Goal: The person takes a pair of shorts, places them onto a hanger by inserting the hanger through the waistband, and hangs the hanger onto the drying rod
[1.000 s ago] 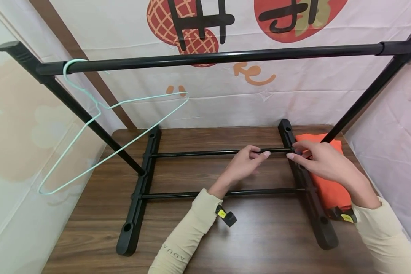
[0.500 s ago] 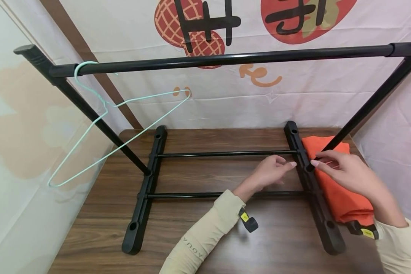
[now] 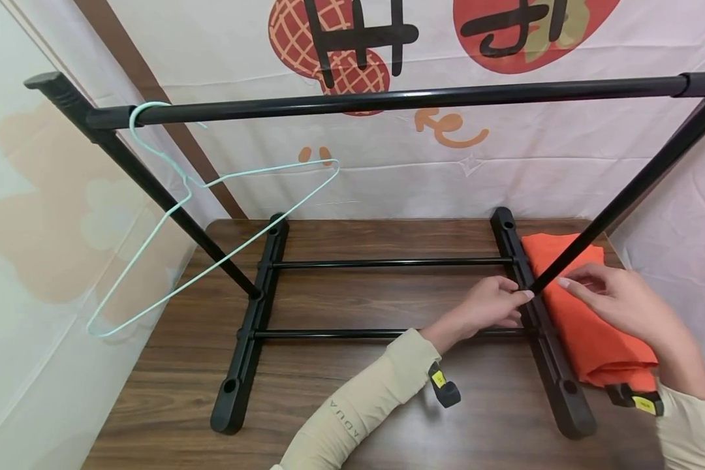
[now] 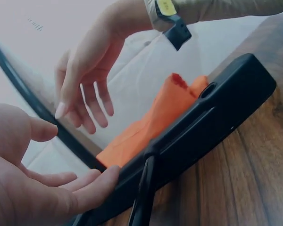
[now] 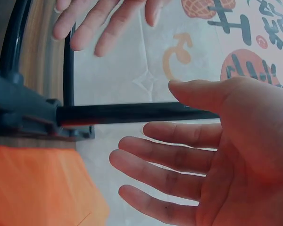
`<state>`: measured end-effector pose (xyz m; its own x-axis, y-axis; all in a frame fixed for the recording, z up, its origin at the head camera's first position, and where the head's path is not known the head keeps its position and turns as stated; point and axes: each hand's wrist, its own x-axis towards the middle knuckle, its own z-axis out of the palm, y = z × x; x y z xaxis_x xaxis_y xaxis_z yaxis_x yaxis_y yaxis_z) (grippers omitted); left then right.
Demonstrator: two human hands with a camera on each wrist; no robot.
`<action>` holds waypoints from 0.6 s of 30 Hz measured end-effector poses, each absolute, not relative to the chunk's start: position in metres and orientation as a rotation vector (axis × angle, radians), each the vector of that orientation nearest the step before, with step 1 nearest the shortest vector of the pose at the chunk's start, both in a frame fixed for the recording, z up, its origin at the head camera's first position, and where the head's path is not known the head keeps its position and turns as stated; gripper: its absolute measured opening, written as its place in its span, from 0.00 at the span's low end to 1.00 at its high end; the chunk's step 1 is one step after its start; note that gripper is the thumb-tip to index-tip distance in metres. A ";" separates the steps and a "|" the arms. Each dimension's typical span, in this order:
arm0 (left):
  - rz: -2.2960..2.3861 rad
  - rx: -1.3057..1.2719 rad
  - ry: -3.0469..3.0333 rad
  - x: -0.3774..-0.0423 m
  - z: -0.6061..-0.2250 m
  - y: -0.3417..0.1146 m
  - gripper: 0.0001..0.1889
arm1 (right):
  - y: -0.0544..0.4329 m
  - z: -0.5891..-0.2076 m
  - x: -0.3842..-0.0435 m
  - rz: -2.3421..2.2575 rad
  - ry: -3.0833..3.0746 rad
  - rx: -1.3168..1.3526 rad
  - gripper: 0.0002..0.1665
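Note:
A black clothes rack (image 3: 388, 100) stands on the table. My left hand (image 3: 487, 307) is beside the lower end of the rack's right post (image 3: 617, 209), over the right foot bar (image 3: 549, 365). In the left wrist view its thumb and fingers are spread apart with nothing between them. Just right of that post hovers my right hand (image 3: 628, 303), above a folded orange cloth (image 3: 599, 339). In the right wrist view its fingers (image 5: 165, 153) are extended, near the post but holding nothing. A mint-green wire hanger (image 3: 247, 245) hangs from the left end of the top rail.
Two thin black crossbars (image 3: 352, 334) join the right foot bar and the left foot bar (image 3: 243, 352). The table (image 3: 358, 405) is dark wood. Printed white curtains (image 3: 523, 137) stand behind and at both sides.
My left hand has moved right, from over the crossbars to the right post's foot. The right hand has moved right and slightly down, away from the post. The head view has shifted slightly.

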<state>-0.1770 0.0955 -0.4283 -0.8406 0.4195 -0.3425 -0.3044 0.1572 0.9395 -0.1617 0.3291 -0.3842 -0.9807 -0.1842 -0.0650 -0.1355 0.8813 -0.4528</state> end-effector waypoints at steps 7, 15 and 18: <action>1.444 0.224 2.179 -0.170 -0.425 0.118 0.21 | 0.343 -0.397 -0.162 -0.660 2.965 -0.193 0.29; 1.326 0.327 2.165 -0.167 -0.423 0.138 0.22 | 0.361 -0.417 -0.166 -0.657 2.976 -0.129 0.28; 1.300 0.328 2.137 -0.169 -0.422 0.143 0.25 | 0.367 -0.423 -0.167 -0.650 2.972 -0.096 0.33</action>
<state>-0.1692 0.1429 -0.4220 -0.7838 0.4986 -0.3702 -0.0993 0.4878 0.8673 -0.1674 0.3671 -0.4229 -0.9932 -0.0825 -0.0819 -0.0407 0.9071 -0.4190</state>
